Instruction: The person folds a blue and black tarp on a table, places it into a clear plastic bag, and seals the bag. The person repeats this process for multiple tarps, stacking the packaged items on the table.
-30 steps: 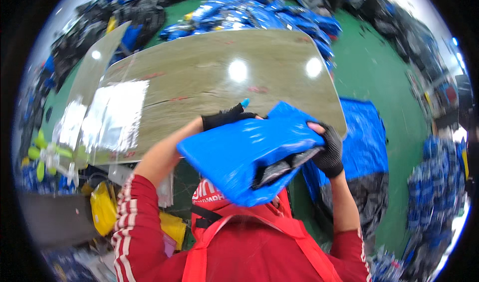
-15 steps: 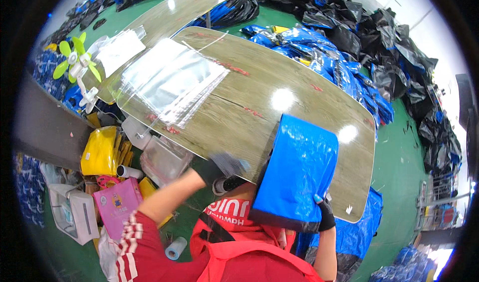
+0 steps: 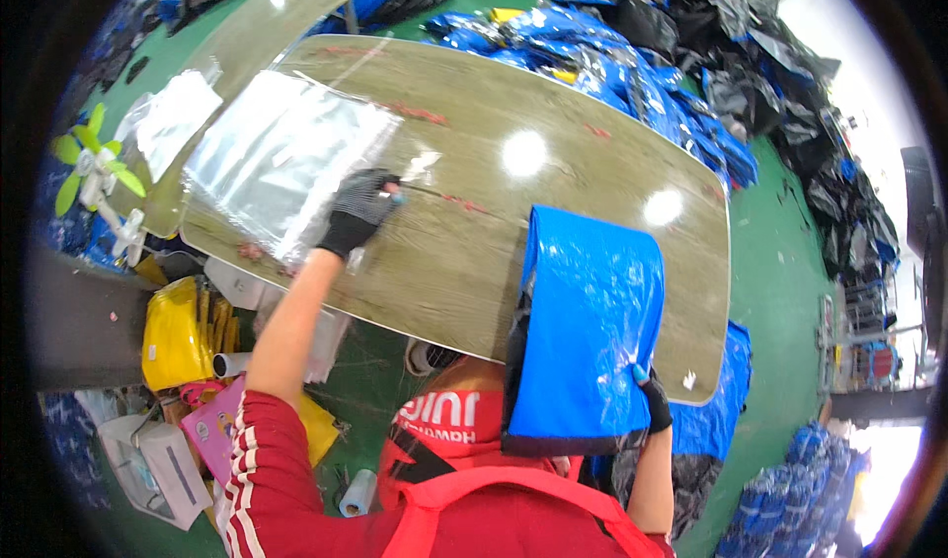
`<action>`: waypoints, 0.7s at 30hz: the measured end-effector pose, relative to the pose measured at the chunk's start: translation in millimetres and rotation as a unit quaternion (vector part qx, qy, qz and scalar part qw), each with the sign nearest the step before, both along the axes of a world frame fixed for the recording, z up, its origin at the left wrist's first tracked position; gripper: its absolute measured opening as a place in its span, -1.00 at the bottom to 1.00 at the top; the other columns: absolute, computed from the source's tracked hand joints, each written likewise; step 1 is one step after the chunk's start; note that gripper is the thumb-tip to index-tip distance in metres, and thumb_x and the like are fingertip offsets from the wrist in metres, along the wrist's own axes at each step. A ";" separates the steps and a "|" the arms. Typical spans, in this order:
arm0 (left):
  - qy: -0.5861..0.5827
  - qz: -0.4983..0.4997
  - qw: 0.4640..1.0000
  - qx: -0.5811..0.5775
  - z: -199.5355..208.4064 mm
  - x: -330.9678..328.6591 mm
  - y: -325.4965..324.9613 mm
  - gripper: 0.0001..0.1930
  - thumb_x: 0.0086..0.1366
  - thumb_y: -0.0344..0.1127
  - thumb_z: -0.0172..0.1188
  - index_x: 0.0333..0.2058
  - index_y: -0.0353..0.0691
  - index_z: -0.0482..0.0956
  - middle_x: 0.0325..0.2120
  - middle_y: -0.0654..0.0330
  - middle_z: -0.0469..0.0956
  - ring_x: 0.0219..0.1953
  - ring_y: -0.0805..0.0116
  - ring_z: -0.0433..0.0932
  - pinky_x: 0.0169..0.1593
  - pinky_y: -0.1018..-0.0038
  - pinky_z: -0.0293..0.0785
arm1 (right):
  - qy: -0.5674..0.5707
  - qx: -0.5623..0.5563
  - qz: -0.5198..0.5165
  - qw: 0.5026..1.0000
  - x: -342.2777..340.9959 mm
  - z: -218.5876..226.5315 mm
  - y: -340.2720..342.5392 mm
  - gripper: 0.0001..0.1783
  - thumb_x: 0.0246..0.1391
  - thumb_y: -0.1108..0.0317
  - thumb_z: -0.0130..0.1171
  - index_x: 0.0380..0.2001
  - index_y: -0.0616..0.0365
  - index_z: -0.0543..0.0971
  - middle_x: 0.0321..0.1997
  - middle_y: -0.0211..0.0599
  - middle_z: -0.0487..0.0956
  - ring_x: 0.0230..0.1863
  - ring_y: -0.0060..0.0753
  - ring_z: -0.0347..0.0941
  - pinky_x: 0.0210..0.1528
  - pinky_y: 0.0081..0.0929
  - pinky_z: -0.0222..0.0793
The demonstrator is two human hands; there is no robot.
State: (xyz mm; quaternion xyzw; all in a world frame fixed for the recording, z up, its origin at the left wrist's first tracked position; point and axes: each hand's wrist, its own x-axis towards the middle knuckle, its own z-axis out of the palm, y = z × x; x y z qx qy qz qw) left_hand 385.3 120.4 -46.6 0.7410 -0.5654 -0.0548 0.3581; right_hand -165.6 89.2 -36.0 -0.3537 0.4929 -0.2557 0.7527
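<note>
Gripping the blue bag (image 3: pixel 592 326) by its lower right side, the right hand (image 3: pixel 654 402) is closed on it, a blue-tipped digit laid over the glossy face and the other fingers mostly hidden. The bag, folded and edged in black, spreads to the left of that hand and away from it, lying partly over the near edge of the desk (image 3: pixel 464 286). The left hand (image 3: pixel 363 205), in a dark striped glove, reaches across the desk to the right border of the clear sleeves (image 3: pixel 276 153); its fingers are partly curled, and whether they have hold of a sleeve I cannot tell. Those sleeves lie in a flat stack to the left of the left hand and beyond it. Further left of that hand stands a fan (image 3: pixel 94 173) with green blades. Below it and to the left, off the desk, are yellow bags (image 3: pixel 173 336), a pink bag (image 3: pixel 209 428) and a white bin (image 3: pixel 163 474). Well beyond both hands, past the far edge, blue bundles (image 3: pixel 592 64) lie heaped. Just right of the right hand, a blue sheet (image 3: pixel 706 430) shows below the desk.
</note>
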 end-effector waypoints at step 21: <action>-0.219 -0.180 0.959 0.001 -34.3 -122.6 -23.6 -0.66 0.16 -0.20 0.21 -0.09 -0.19 0.55 0.11 0.03 0.40 0.25 -0.07 0.22 0.37 0.02 -0.12 | -0.078 -0.042 -0.058 0.994 -99.6 47.3 -28.6 -0.28 0.06 0.25 0.23 0.26 0.20 0.23 0.16 -0.03 0.43 0.05 -0.07 0.48 0.08 -0.11 0.46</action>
